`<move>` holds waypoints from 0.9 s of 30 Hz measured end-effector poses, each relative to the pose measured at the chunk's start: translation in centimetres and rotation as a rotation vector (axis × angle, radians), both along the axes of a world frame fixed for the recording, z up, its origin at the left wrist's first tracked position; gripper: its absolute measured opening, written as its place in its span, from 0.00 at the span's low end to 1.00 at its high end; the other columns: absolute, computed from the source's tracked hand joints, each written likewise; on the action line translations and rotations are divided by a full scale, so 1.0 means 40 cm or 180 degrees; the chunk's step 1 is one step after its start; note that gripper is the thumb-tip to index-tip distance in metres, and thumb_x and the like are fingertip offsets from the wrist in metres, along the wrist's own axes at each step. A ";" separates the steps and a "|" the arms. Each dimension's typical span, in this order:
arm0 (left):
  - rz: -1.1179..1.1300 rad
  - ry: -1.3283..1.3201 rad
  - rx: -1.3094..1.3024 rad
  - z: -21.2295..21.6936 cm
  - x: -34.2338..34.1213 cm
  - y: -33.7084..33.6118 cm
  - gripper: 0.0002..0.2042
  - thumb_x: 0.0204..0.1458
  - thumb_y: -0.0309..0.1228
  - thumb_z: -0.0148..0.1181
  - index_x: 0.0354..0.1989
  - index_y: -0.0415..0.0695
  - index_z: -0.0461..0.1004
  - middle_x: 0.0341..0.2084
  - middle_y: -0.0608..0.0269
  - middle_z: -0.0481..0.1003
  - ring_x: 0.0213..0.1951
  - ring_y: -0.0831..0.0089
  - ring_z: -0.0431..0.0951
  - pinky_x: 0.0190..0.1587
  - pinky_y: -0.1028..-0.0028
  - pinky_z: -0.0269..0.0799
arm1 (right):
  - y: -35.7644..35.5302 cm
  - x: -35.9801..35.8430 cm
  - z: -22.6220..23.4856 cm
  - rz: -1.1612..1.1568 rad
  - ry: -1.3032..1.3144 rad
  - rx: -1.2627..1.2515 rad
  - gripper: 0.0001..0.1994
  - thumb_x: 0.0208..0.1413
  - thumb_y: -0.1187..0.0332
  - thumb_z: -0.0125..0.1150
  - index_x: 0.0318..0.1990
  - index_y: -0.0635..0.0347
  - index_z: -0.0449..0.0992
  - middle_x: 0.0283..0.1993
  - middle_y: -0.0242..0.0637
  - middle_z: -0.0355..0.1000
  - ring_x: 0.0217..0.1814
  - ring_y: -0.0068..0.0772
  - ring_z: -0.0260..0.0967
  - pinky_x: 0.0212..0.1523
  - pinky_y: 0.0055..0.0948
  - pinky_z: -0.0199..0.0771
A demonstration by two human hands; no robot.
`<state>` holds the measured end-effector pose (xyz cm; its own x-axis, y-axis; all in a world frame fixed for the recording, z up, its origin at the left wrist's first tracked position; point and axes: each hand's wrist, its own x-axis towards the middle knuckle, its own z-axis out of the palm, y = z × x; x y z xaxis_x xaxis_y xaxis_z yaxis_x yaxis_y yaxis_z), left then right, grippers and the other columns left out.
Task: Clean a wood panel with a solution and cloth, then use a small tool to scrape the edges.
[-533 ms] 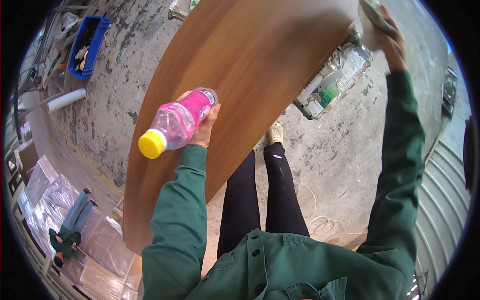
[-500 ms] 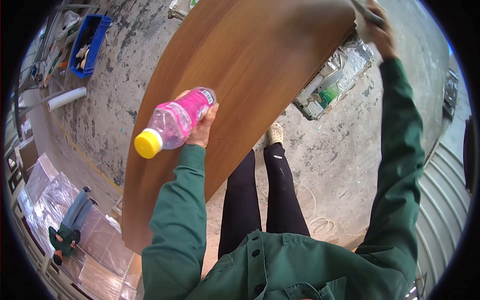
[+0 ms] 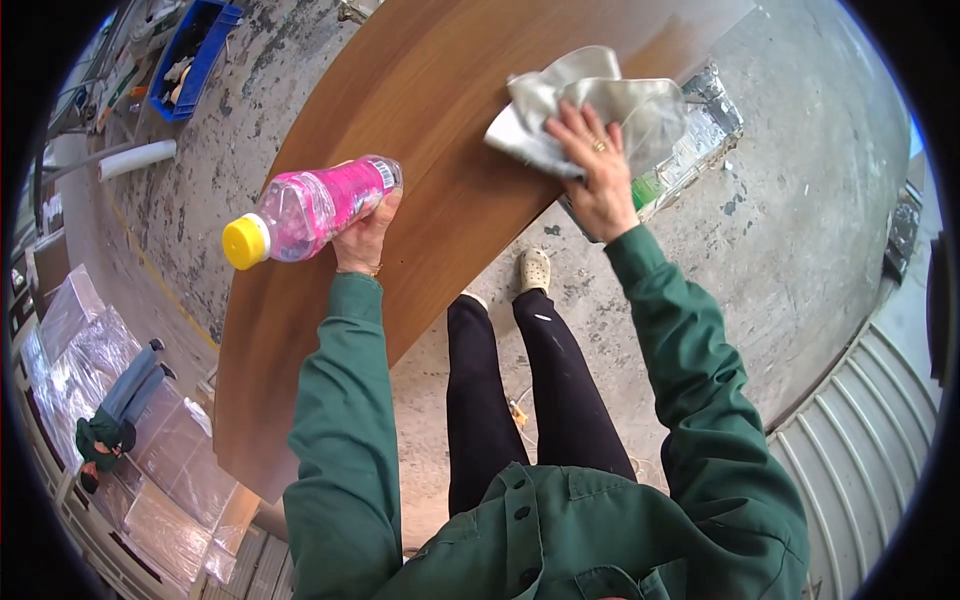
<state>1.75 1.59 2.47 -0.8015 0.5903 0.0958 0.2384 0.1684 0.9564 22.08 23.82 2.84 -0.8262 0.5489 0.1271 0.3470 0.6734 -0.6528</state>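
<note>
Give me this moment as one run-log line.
left hand: gripping pink-labelled bottle; yellow cap: on; right hand: flat on pale cloth; cloth: on brown panel

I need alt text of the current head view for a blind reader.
The person's right hand rests on a crumpled off-white cloth on a long brown wood-grain board with a curved edge; the left hand holds a clear plastic bottle with a pink label and yellow cap. At the upper left is a blue plastic crate.
</note>
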 end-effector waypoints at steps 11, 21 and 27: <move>0.1835 -0.0227 0.0452 0.054 0.053 -0.143 0.26 0.46 0.32 0.61 0.52 0.33 0.63 0.51 0.56 0.66 0.51 0.67 0.68 0.56 0.65 0.60 | -0.493 0.105 0.005 0.1474 -0.0606 -0.4516 0.18 0.48 0.76 0.50 0.49 0.61 0.68 0.42 0.41 0.71 0.47 0.38 0.68 0.53 0.28 0.63; 0.2380 0.0084 0.0120 0.174 0.241 -0.534 0.29 0.44 0.41 0.59 0.52 0.35 0.63 0.49 0.53 0.67 0.51 0.61 0.67 0.55 0.62 0.59 | 0.222 0.150 0.177 -0.0959 0.0665 -0.2915 0.15 0.52 0.67 0.55 0.46 0.64 0.75 0.47 0.43 0.72 0.50 0.28 0.68 0.50 0.27 0.67; 0.2730 0.0120 -0.0025 0.205 0.344 -0.581 0.29 0.44 0.43 0.58 0.51 0.36 0.63 0.48 0.53 0.67 0.50 0.61 0.67 0.53 0.63 0.62 | 0.556 -0.109 -0.015 -0.0967 0.0433 -0.1461 0.24 0.50 0.60 0.60 0.52 0.67 0.69 0.49 0.40 0.70 0.52 0.32 0.66 0.54 0.26 0.62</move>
